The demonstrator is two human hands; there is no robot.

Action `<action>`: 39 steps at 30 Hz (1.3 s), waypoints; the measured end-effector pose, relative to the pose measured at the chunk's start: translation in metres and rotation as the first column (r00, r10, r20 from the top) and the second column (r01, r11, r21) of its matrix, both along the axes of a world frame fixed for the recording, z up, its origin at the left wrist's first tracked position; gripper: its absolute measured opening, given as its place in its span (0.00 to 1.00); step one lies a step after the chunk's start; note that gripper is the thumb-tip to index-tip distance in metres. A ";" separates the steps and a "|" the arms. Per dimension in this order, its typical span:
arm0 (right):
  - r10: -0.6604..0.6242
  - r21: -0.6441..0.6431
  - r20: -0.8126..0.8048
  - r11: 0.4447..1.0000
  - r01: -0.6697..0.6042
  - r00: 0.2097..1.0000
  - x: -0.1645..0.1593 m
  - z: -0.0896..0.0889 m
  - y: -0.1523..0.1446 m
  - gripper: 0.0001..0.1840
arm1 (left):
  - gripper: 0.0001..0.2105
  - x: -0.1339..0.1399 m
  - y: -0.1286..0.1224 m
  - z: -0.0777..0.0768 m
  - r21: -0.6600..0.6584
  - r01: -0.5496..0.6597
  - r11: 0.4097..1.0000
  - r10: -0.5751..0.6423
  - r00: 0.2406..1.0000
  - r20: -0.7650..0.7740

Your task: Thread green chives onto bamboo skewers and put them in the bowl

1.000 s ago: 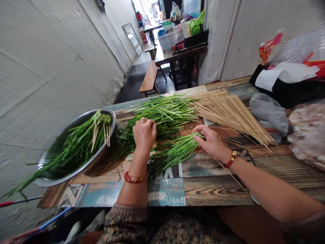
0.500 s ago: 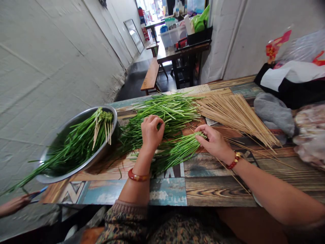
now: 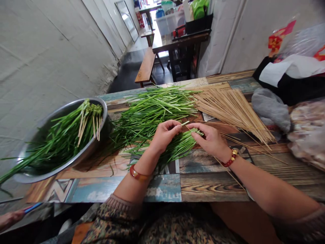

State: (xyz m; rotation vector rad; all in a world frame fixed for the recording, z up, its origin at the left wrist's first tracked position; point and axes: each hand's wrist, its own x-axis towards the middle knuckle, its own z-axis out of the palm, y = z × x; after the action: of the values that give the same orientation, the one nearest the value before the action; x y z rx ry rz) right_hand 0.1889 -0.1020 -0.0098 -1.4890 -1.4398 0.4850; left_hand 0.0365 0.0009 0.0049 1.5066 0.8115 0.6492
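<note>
My left hand [image 3: 166,134] pinches the pale end of a garlic chive stalk [image 3: 185,123], close to my right fingertips. In my right hand [image 3: 209,137], thumb and fingers close on the cut ends of a small bunch of garlic chives [image 3: 181,145], whose leaves trail left over the table. A thin stick tip seems to show between the two hands; the palm hides the rest. Just beyond my hands lies a big loose heap of garlic chives [image 3: 154,108]. A spread of bamboo skewers [image 3: 228,106] lies to its right.
At the left a metal basin [image 3: 103,112] holds chives threaded on skewers. Loose skewers [image 3: 250,145] lie right of my right hand. A grey plastic bag [image 3: 270,108] and a bag of pale pieces [image 3: 307,132] stand far right. Another person's hand [image 3: 11,218] shows lower left.
My left hand has moved right from over the chive heap to my right hand, now with a stalk in its fingers. My right hand keeps hold of the bunch. The view has shifted slightly.
</note>
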 end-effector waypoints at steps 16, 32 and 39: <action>0.019 0.054 0.043 0.998 -0.021 0.999 0.001 -0.006 0.001 0.16 | 0.10 0.002 -0.006 -0.001 -0.025 -0.023 0.999 0.024 0.997 0.067; 0.011 0.082 0.039 0.997 -0.015 0.999 0.000 -0.006 0.000 0.17 | 0.10 0.003 -0.005 0.000 -0.025 -0.035 0.999 0.037 0.998 0.048; -0.010 0.084 0.048 0.996 0.006 0.999 -0.001 -0.006 0.000 0.17 | 0.09 0.003 -0.007 -0.001 0.009 -0.024 1.000 0.023 0.998 0.050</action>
State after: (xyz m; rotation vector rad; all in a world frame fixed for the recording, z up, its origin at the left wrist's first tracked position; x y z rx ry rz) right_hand 0.1883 -0.1019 -0.0160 -1.4475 -1.4734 0.3811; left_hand 0.0390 -0.0057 0.0042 1.4856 0.7903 0.7061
